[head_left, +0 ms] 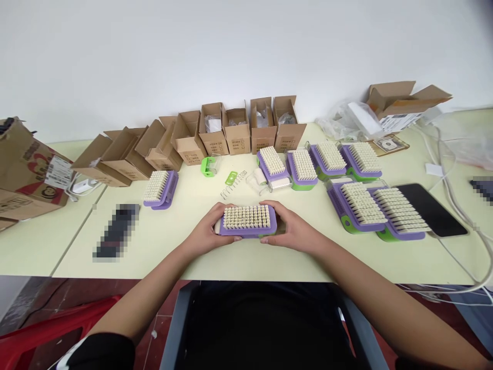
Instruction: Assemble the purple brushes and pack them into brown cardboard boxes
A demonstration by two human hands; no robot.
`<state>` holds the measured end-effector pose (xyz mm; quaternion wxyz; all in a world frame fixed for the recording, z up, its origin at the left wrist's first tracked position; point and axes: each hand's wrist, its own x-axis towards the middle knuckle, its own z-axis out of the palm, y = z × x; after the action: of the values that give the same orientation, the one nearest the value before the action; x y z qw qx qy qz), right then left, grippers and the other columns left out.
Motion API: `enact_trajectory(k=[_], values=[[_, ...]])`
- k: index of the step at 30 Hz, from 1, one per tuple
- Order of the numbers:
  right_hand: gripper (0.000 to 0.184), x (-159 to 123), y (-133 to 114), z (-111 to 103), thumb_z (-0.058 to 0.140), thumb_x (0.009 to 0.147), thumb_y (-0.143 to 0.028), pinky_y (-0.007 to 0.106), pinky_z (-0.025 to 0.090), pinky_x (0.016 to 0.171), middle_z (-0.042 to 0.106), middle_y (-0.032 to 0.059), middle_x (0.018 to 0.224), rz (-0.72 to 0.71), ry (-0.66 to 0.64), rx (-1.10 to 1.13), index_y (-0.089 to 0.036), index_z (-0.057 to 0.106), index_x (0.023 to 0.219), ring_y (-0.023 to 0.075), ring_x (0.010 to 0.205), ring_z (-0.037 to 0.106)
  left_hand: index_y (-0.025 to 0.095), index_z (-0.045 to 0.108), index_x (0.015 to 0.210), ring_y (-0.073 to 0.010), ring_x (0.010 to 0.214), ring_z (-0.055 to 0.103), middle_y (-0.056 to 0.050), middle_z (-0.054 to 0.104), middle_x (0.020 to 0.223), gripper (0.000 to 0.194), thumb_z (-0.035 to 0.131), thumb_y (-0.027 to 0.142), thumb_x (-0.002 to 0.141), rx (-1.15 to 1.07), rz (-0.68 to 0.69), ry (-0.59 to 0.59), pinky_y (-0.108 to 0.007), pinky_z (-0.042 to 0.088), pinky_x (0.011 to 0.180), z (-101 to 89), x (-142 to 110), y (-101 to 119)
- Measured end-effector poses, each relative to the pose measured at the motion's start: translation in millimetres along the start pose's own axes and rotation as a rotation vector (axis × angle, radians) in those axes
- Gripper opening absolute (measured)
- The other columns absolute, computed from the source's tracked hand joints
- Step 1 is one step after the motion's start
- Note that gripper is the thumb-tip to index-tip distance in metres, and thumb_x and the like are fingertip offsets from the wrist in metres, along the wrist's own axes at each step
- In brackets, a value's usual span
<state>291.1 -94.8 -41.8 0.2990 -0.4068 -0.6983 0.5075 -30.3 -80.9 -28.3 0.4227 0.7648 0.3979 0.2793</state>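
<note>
Between my two hands is a purple scrub brush (247, 218), its cream bristles facing up. My left hand (211, 228) is closed round its left end, and my right hand (288, 228) grips the right end. A bit of green shows on its underside by my right fingers. Just beyond the brush lie a coil spring (233, 185), a small green plate (231, 178) and a clear plastic piece with a white part (258, 180). Farther back sits a green and clear piece (210, 166). Another purple brush (158, 190) rests left of my left hand.
Several small open cartons (235, 139) line the wall. More purple and green brushes (362, 205) stand on the right, beside a black tablet (431, 209) and white cables (454, 190). A blurred dark object (116, 232) lies left; a large box (31, 169) is at far left.
</note>
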Motion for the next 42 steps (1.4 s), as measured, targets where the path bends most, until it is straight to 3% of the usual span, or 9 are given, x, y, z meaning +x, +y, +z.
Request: enact_trajectory(k=[8,14,17,22,26,29,35,39,42], values=[[0.068,7,4,-13,0.094,0.085,-0.055,0.055,0.051,0.125,0.074,0.0086,0.151,-0.014,0.176,0.364,-0.029,0.069,0.142,0.0377,0.145,0.064,0.027,0.054,0.156,-0.0373,0.148,0.06,-0.013,0.062,0.157,0.086,0.092,0.057,0.086,-0.235,-0.154,0.112,-0.054,0.05,0.126,14.5,31,21],[0.045,6,15,-26,0.09,0.088,-0.055,0.042,0.061,0.095,0.078,0.0045,0.131,-0.008,0.407,0.501,-0.032,0.077,0.124,0.0294,0.116,0.071,0.024,0.046,0.169,-0.0366,0.164,0.047,-0.018,0.056,0.169,0.076,0.062,0.065,0.108,-0.209,0.008,0.227,-0.057,0.04,0.135,29.4,68,21],[0.037,5,20,-29,0.09,0.087,-0.054,0.037,0.06,0.084,0.077,0.0039,0.117,0.004,0.529,0.61,-0.03,0.077,0.112,0.0237,0.099,0.07,0.026,0.041,0.173,-0.0374,0.173,0.032,-0.017,0.038,0.183,0.08,0.068,0.06,0.106,0.0,0.184,0.27,-0.062,0.026,0.142,45.7,67,10],[0.039,7,17,-33,0.088,0.085,-0.061,0.037,0.059,0.074,0.074,0.004,0.109,0.013,0.626,0.695,-0.03,0.074,0.103,0.0215,0.088,0.067,0.027,0.075,0.137,-0.0346,0.149,0.063,-0.015,0.071,0.151,0.035,0.068,0.045,0.108,0.131,0.44,0.349,-0.06,0.05,0.127,52.7,61,2],[0.039,6,13,-29,0.091,0.083,-0.059,0.039,0.059,0.074,0.073,0.0042,0.104,0.013,0.542,0.652,-0.03,0.075,0.105,0.0223,0.086,0.067,0.03,0.058,0.159,-0.0329,0.152,0.059,-0.016,0.062,0.161,0.053,0.064,0.047,0.11,0.049,0.416,0.497,-0.054,0.059,0.116,45.4,61,7],[0.04,4,12,-25,0.091,0.084,-0.058,0.039,0.059,0.076,0.074,0.0044,0.106,0.018,0.48,0.624,-0.03,0.077,0.109,0.0233,0.09,0.067,0.031,0.042,0.173,-0.0359,0.165,0.046,-0.016,0.05,0.175,0.071,0.066,0.05,0.109,0.051,0.415,0.429,-0.059,0.048,0.129,45.2,61,10],[0.04,4,14,-22,0.09,0.085,-0.058,0.041,0.059,0.077,0.075,0.0051,0.104,0.033,0.432,0.536,-0.029,0.078,0.109,0.0261,0.092,0.067,0.032,0.034,0.177,-0.0368,0.168,0.041,-0.014,0.045,0.179,0.079,0.068,0.05,0.108,0.035,0.399,0.328,-0.061,0.034,0.14,51.1,57,10],[0.039,6,14,-21,0.091,0.084,-0.058,0.038,0.059,0.075,0.076,0.0046,0.106,0.026,0.494,0.596,-0.029,0.077,0.106,0.0253,0.093,0.068,0.033,0.0,0.183,-0.0392,0.178,0.013,-0.015,0.011,0.191,0.111,0.074,0.057,0.103,-0.038,0.36,0.265,-0.066,0.021,0.143,54.7,57,7],[0.042,8,15,-24,0.087,0.087,-0.063,0.035,0.059,0.073,0.076,0.0028,0.114,-0.022,0.626,0.71,-0.033,0.075,0.113,0.022,0.091,0.069,0.034,0.016,0.182,-0.039,0.178,0.012,-0.015,0.018,0.19,0.1,0.075,0.052,0.104,0.023,0.436,0.174,-0.07,0.024,0.141,57.2,58,5]])
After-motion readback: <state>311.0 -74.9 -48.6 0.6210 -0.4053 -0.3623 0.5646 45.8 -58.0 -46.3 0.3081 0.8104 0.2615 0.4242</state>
